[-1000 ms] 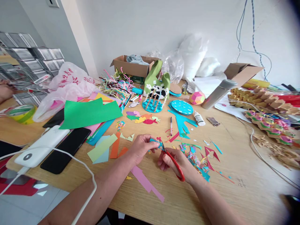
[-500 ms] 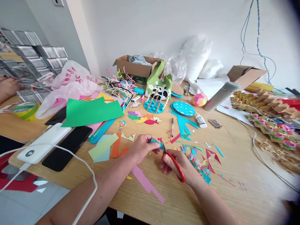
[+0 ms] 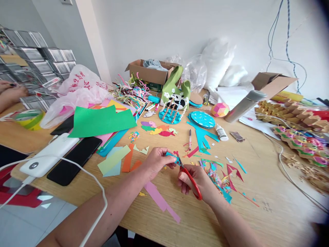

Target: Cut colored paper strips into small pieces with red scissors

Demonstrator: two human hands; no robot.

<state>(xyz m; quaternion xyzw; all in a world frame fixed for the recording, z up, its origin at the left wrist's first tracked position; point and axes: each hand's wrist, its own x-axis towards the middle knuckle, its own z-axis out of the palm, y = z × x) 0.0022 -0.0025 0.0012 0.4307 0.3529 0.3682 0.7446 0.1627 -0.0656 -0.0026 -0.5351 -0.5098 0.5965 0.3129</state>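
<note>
Between thumb and fingers, my left hand (image 3: 156, 163) pinches a small piece of blue paper (image 3: 169, 155). My right hand (image 3: 192, 181) is closed on red-handled scissors (image 3: 193, 185), whose blades meet the blue paper near my left fingertips. A bit of red shows at the blade tips; I cannot tell whether it belongs to the paper. Beyond the hands lie several paper fish (image 3: 159, 129) in different colours. Right of my right hand spreads a heap of paper scraps (image 3: 217, 178). A pink paper strip (image 3: 159, 199) lies below my left wrist.
Green sheets (image 3: 102, 121), a black phone (image 3: 74, 161) and a white power bank (image 3: 48, 156) lie left. A white cable (image 3: 104, 192) crosses over my left forearm. Behind stand a panda bag (image 3: 176, 92), blue discs (image 3: 203, 119) and a grey flask (image 3: 245, 106). Another person's hand (image 3: 11, 91) is far left.
Both hands keep nearly the same place, with the scissors still at the blue paper. The camera view has shifted slightly. The other person's hand at far left has moved a little.
</note>
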